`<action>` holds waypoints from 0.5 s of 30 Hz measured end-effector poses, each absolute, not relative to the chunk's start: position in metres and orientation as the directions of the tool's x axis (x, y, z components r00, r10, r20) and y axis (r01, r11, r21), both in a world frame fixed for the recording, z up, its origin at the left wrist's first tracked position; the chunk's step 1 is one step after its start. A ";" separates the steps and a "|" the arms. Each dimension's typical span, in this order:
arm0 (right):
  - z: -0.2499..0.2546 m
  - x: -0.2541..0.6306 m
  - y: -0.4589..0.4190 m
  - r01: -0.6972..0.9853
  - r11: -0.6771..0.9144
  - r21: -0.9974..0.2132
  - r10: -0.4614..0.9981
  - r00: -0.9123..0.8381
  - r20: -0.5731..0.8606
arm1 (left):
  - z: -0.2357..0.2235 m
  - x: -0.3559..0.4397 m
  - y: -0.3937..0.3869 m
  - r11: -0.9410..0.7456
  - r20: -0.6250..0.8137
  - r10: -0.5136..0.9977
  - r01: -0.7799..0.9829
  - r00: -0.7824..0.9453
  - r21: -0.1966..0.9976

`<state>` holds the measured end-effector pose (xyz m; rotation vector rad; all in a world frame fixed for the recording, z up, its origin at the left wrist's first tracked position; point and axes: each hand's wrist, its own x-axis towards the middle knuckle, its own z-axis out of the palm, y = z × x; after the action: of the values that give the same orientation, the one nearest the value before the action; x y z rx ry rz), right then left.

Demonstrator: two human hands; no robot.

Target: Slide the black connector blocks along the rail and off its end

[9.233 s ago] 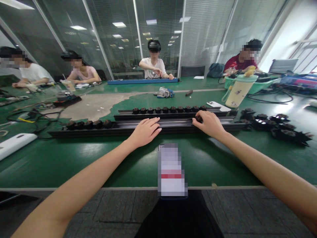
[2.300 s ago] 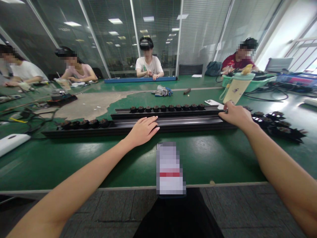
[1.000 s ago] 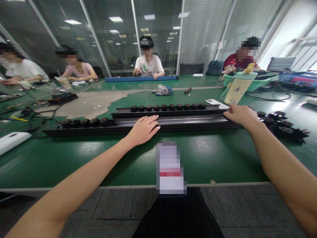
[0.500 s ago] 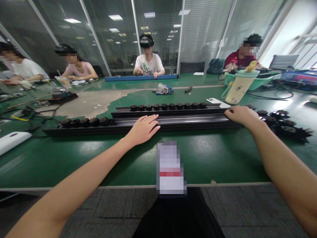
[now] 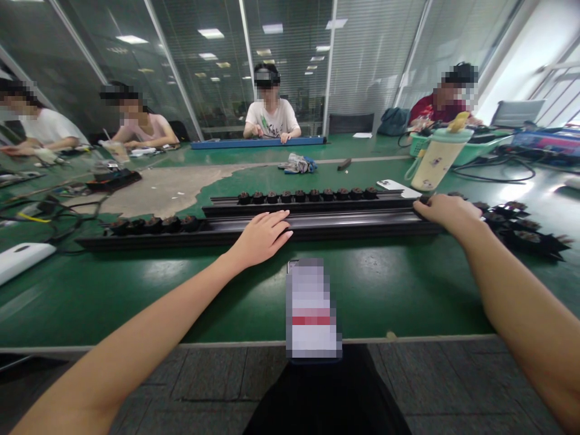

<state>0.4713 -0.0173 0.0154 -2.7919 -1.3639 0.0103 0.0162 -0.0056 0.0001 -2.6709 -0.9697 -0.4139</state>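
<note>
My left hand (image 5: 265,237) lies flat across the front black rail (image 5: 335,222), fingers stretched out over its channel. At the rail's right end my right hand (image 5: 451,210) is closed, thumb and fingers pinched on a small black part (image 5: 425,199), mostly hidden by the hand. Several black parts with brownish tops (image 5: 154,225) sit in a row at the left end of this rail. Right behind it, a second black rail (image 5: 220,209) carries a longer row of similar parts (image 5: 300,196). More loose black parts (image 5: 528,225) lie to the right of my right hand.
A phone (image 5: 312,308) lies at the front table edge. Behind the rails are a white phone (image 5: 399,188), a tumbler (image 5: 440,160), gloves (image 5: 298,163) and a green basket (image 5: 487,150). Cables (image 5: 27,211) run at left. Several people sit opposite, one with a blue rail (image 5: 258,142).
My right hand has shifted slightly to the right at the rail's end, and a dark part now shows by its fingers. My left hand stays in place.
</note>
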 end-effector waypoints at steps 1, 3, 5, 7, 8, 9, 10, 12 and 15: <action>0.015 0.472 -0.017 0.784 -0.620 -0.035 0.784 0.621 0.009 | 0.000 0.016 -0.005 -0.740 0.352 0.579 0.655 0.736 -0.152; 0.014 0.472 -0.016 0.774 -0.632 -0.037 0.774 0.633 0.013 | 0.000 0.016 -0.005 -0.742 0.352 0.579 0.654 0.736 -0.148; 0.013 0.473 -0.015 0.767 -0.641 -0.041 0.767 0.642 0.018 | 0.001 0.016 -0.005 -0.744 0.353 0.578 0.653 0.736 -0.143; 0.012 0.474 -0.014 0.763 -0.645 -0.047 0.763 0.646 0.019 | 0.001 0.016 -0.006 -0.744 0.353 0.578 0.653 0.736 -0.142; 0.012 0.474 -0.014 0.761 -0.647 -0.050 0.761 0.649 0.019 | 0.001 0.016 -0.006 -0.743 0.354 0.578 0.654 0.735 -0.143; 0.011 0.475 -0.014 0.758 -0.650 -0.052 0.758 0.652 0.020 | 0.001 0.016 -0.006 -0.742 0.354 0.579 0.654 0.735 -0.146; 0.011 0.475 -0.014 0.755 -0.653 -0.053 0.756 0.655 0.021 | 0.002 0.017 -0.006 -0.741 0.352 0.579 0.655 0.735 -0.149; 0.011 0.475 -0.014 0.753 -0.656 -0.054 0.753 0.658 0.023 | 0.002 0.017 -0.006 -0.739 0.350 0.579 0.655 0.736 -0.154; 0.011 0.475 -0.014 0.751 -0.658 -0.051 0.751 0.660 0.024 | 0.001 0.017 -0.006 -0.739 0.350 0.578 0.655 0.737 -0.157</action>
<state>0.4754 -0.0136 0.0106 -2.8106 -1.2736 -0.0010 0.0166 -0.0059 0.0012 -2.6693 -0.9684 -0.4065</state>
